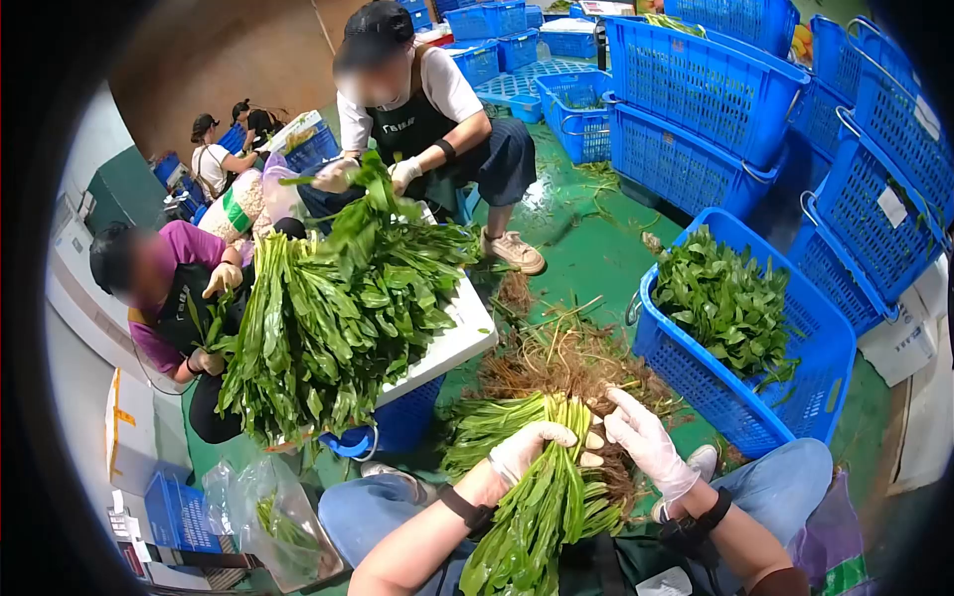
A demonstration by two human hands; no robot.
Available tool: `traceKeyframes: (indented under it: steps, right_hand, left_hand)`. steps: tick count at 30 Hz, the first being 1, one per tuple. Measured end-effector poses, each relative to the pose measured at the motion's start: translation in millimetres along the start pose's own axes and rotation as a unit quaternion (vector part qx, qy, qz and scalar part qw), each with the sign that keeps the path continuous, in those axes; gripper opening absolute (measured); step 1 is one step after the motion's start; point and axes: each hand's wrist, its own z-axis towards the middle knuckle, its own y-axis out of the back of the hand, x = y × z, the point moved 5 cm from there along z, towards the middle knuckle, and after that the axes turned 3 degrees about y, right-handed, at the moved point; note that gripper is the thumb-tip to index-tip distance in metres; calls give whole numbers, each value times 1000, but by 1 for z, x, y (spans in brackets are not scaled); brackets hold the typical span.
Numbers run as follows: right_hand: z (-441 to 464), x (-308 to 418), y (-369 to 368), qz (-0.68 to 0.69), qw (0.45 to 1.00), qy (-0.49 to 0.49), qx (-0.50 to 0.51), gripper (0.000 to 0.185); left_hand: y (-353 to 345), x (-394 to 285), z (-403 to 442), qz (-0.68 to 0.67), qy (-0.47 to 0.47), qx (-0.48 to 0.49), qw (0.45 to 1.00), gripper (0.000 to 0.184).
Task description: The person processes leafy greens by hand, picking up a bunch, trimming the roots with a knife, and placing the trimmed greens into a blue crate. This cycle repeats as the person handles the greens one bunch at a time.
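My left hand, in a thin whitish glove, is wrapped round a bunch of long-leaved greens. The leaves hang toward my lap and the pale stem ends point away from me. My right hand, gloved too, is at the stem end, its fingers bent in toward the brown roots. What its fingertips pinch is too small to make out. More greens lie on the floor beyond my left hand. Behind them spreads a heap of cut roots.
Leafy greens are piled on a white foam board at front left, with two people working behind. A blue crate holding greens stands to my right, near tall stacked crates. A clear plastic bag lies at left.
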Motion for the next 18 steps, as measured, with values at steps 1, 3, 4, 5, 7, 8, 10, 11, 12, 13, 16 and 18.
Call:
traceKeyframes:
  steps: [1, 3, 4, 5, 7, 8, 10, 11, 12, 13, 16, 18]
  right_hand:
    - [2, -5, 2, -1, 1000, -4, -1, 46]
    - [5, -13, 6, -49, 998, -42, 2, 49]
    - [7, -14, 9, -60, 997, -52, 4, 51]
    - [7, -16, 11, -60, 997, -56, 3, 51]
    - [8, -18, 15, -67, 997, -43, -2, 50]
    - [8, -20, 15, -3, 998, -65, 7, 48]
    - [10, -16, 17, -1, 997, -69, 21, 48]
    - [10, -13, 17, 1, 997, -67, 33, 48]
    - [9, -11, 17, 15, 997, -75, 16, 37]
    - [9, -14, 18, 16, 997, -76, 15, 37]
    - [7, -26, 20, -33, 996, -75, 36, 24]
    - [7, -24, 21, -31, 999, -22, 17, 21]
  left_hand:
    - [2, 1, 2, 4, 1, 0, 1000, 39]
    - [10, 5, 9, 3, 20, -34, 999, 36]
    - [15, 8, 12, 5, 37, -69, 997, 33]
    - [20, 10, 15, 7, 53, -104, 993, 33]
    - [20, 7, 20, 48, 10, -127, 991, 37]
    - [19, 6, 22, 73, -5, -104, 992, 34]
    - [15, 4, 25, 108, -22, -93, 990, 29]
    - [12, 4, 26, 107, -21, -93, 990, 29]
    - [11, 5, 26, 109, -19, -106, 988, 28]
    - [11, 6, 25, 112, -17, -119, 986, 27]
    - [19, 9, 31, 133, -12, -116, 984, 27]
    - [21, 10, 34, 144, -11, -108, 984, 27]
